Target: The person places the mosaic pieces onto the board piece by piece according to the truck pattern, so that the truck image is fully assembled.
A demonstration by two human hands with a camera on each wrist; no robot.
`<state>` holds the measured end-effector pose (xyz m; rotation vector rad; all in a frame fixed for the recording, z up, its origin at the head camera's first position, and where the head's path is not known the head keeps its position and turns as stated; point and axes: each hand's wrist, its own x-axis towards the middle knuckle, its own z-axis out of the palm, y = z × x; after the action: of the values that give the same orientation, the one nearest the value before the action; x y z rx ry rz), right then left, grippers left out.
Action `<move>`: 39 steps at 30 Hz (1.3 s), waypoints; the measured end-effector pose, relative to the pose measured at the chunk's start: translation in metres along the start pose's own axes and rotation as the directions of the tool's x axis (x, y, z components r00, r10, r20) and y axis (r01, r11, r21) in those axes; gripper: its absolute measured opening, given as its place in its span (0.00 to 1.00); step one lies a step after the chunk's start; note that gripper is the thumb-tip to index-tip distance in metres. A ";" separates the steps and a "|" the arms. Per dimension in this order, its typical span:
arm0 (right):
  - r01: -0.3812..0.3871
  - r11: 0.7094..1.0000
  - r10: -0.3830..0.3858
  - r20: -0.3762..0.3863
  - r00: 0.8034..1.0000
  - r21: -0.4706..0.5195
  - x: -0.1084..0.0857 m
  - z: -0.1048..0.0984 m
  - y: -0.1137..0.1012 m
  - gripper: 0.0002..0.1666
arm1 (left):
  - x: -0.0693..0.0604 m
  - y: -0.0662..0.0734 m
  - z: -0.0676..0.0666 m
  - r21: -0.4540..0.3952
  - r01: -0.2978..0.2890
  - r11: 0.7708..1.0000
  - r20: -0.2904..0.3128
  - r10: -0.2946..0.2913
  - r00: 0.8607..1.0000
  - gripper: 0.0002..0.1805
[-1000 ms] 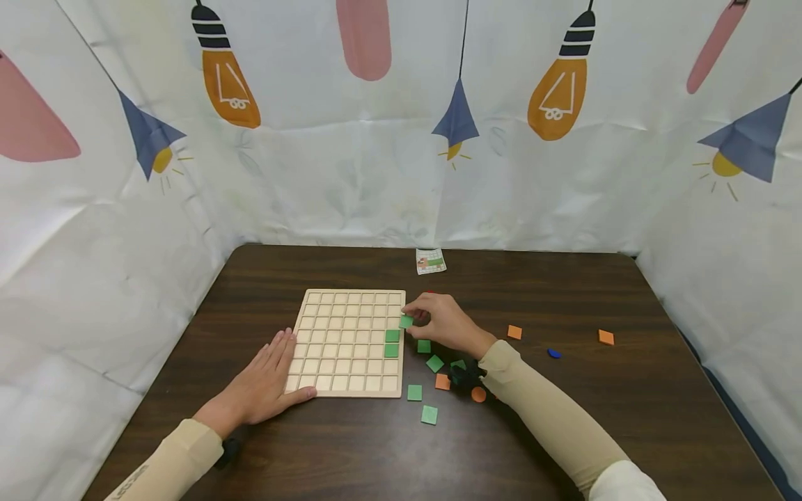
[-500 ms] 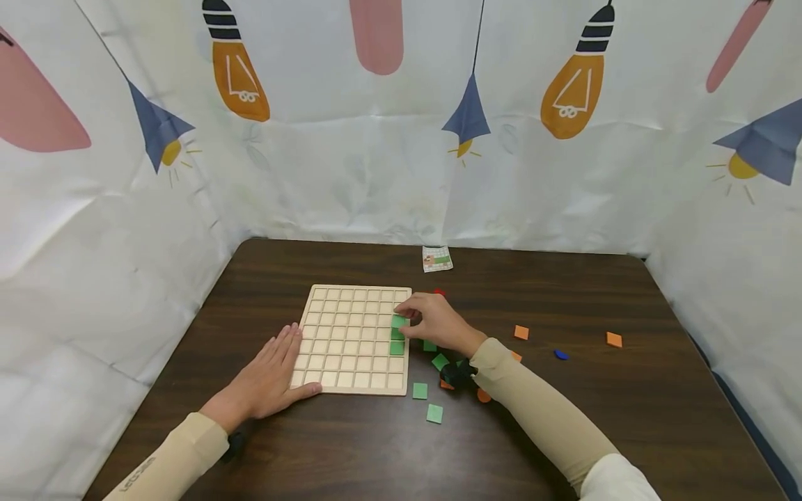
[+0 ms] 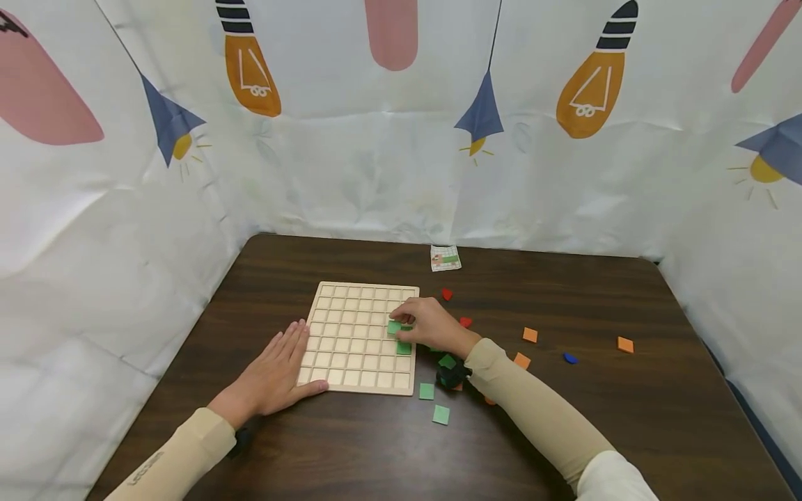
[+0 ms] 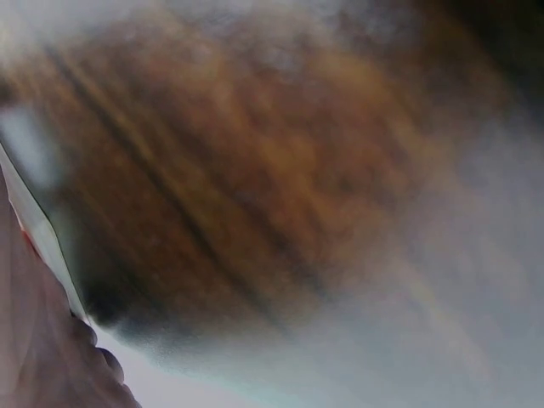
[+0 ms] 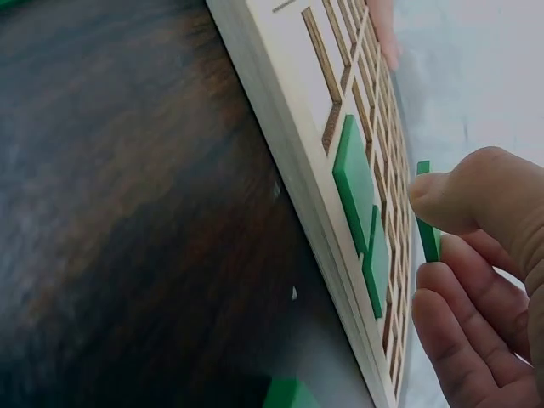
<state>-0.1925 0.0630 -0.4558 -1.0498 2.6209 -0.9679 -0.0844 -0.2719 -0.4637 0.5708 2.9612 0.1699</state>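
Observation:
A pale wooden board (image 3: 344, 341) with a grid of square recesses lies on the table. My left hand (image 3: 269, 376) rests along its left edge, fingers straight and thumb at the near edge. Over the board's right side, my right hand (image 3: 435, 325) pinches a green square tile (image 5: 428, 212) between thumb and fingers; in the right wrist view this tile is held apart from the board. Two green tiles sit in the rightmost column, the nearer one (image 3: 404, 347) partly visible past my fingers. The left wrist view is mostly blurred, with part of the hand (image 4: 42, 331) at its edge.
Right of the board lie loose green tiles (image 3: 441, 415), orange squares (image 3: 530, 335), a blue piece (image 3: 570, 358) and red pieces (image 3: 447, 294). A small printed card (image 3: 445, 258) lies at the table's back edge. My right forearm covers some pieces.
My right hand has carried the green tile from beside the board's right edge leftward over the grid. The left hand has stayed on the board. The head view has shifted slightly.

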 end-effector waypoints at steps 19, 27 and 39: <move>-0.008 0.999 0.011 0.084 0.996 -0.033 0.010 0.004 -0.002 0.19 | 0.001 0.001 -0.001 0.013 0.003 1.000 0.008 -0.003 1.000 0.60; -0.010 1.000 0.012 0.096 0.995 -0.025 0.011 0.003 -0.003 0.19 | 0.001 0.001 -0.002 0.005 0.007 1.000 0.014 -0.007 1.000 0.61; 0.011 0.999 -0.008 0.080 0.997 -0.036 0.008 0.000 -0.001 0.21 | 0.000 0.001 0.001 -0.007 -0.012 1.000 -0.027 0.012 1.000 0.61</move>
<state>-0.1977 0.0570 -0.4542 -1.0869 2.5809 -0.8645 -0.0835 -0.2707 -0.4648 0.5905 2.9824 0.1906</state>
